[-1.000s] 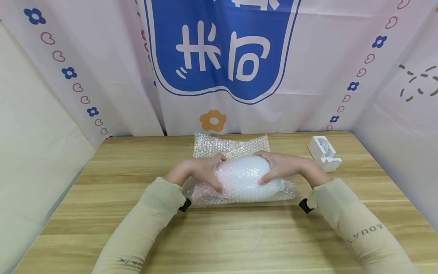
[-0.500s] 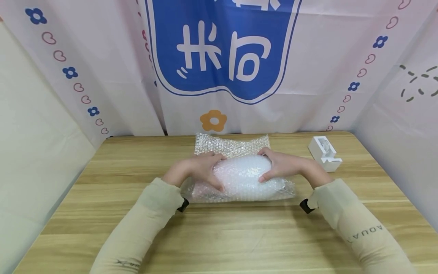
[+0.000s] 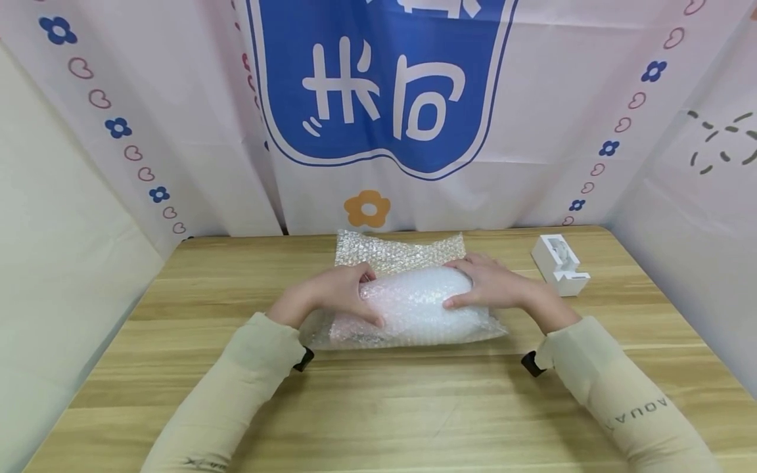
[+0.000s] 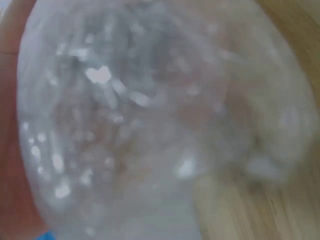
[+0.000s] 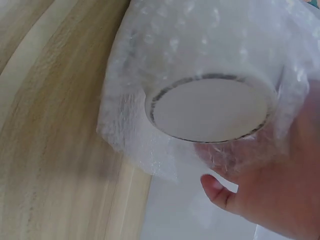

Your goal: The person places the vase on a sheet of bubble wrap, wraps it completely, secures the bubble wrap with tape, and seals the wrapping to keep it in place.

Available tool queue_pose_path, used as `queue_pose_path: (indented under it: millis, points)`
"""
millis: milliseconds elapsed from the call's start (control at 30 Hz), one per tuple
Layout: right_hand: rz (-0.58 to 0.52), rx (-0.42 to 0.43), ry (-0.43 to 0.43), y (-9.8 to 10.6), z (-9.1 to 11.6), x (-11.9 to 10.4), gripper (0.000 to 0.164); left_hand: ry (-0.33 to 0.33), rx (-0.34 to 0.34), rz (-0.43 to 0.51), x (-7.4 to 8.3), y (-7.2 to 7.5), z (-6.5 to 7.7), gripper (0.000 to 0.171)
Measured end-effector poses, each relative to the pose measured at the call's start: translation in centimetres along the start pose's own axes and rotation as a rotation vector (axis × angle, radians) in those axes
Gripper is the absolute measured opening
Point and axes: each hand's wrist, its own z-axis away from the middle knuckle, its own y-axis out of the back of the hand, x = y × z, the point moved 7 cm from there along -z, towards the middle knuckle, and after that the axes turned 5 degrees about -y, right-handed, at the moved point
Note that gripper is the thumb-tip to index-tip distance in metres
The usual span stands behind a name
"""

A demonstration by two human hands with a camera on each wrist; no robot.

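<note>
Left grip [image 3: 338,291] and right grip [image 3: 495,284] are curled round the bundle [image 3: 418,305], but ease off and it might unravel between them.

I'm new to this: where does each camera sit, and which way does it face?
Head: worn there, facing forward and down at the wrapped item; left hand, right hand and sleeves show.
Left wrist: worn there, facing bubble wrap; left hand partly shows.
Right wrist: worn there, facing the item's round white end; right hand partly shows.
Both wrist views share bubble wrap and wooden table.
</note>
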Motion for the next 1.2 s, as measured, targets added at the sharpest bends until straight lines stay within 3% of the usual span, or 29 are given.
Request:
queue_pose_path:
  millis: [300, 467, 600, 767, 900, 1200]
  points:
    - [-0.150, 0.012, -0.003, 0.2, 0.1, 0.6, 0.088, 0.018, -0.001, 0.013, -0.2, -0.3, 0.4, 0.090]
    - [-0.095, 0.004, 0.025, 0.3, 0.5, 0.3, 0.087, 0.041, -0.004, 0.003, -0.6, -0.6, 0.4, 0.094]
    - [-0.094, -0.052, 0.065, 0.2, 0.9, 0.1, 0.108, 0.025, -0.008, -0.012, -0.5, -0.7, 0.5, 0.093]
    - [-0.085, -0.083, 0.219, -0.1, 1.1, -0.6, 0.127, -0.012, -0.005, -0.026, -0.1, -0.5, 0.5, 0.091]
    - [-0.059, -0.063, 0.273, -0.2, 1.1, -0.9, 0.121, -0.028, -0.003, -0.031, -0.2, -0.6, 0.6, 0.091]
    - [-0.013, -0.006, 0.235, -0.3, 1.4, -1.0, 0.115, -0.065, 0.022, -0.026, -0.1, -0.7, 1.1, 0.093]
